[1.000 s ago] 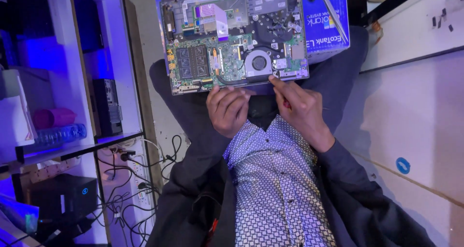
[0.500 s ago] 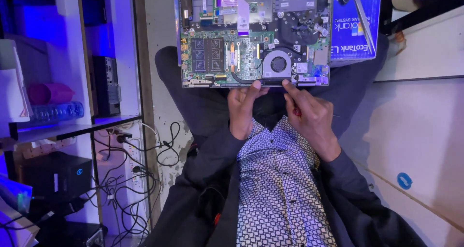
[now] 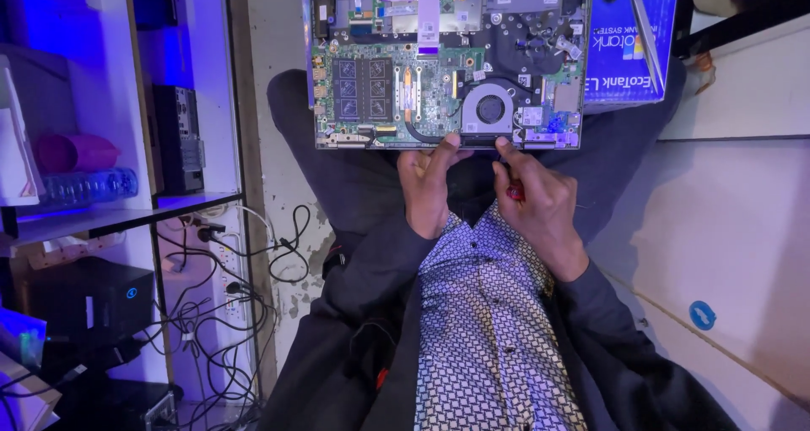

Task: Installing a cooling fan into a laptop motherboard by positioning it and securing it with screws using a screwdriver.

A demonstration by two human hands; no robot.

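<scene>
An opened laptop [image 3: 447,59] lies on my lap with its green circuit board and round cooling fan [image 3: 488,110] bare. My left hand [image 3: 429,186] rests at the laptop's near edge, thumb and fingertips touching the edge just below the fan. My right hand [image 3: 540,203] is beside it, fingers closed around a small red-handled tool [image 3: 515,192], its tip hidden at the laptop's edge under the fan.
A blue cardboard box [image 3: 629,38] lies under the laptop's right side. Shelves on the left hold a plastic bottle [image 3: 89,186] and a pink cup [image 3: 72,152]. Tangled black cables [image 3: 228,313] hang below. A pale tiled floor [image 3: 734,228] is on the right.
The view has shifted so the laptop sits more central. Both hands have moved up to the laptop's near edge, and the red-handled tool now shows in my right hand.
</scene>
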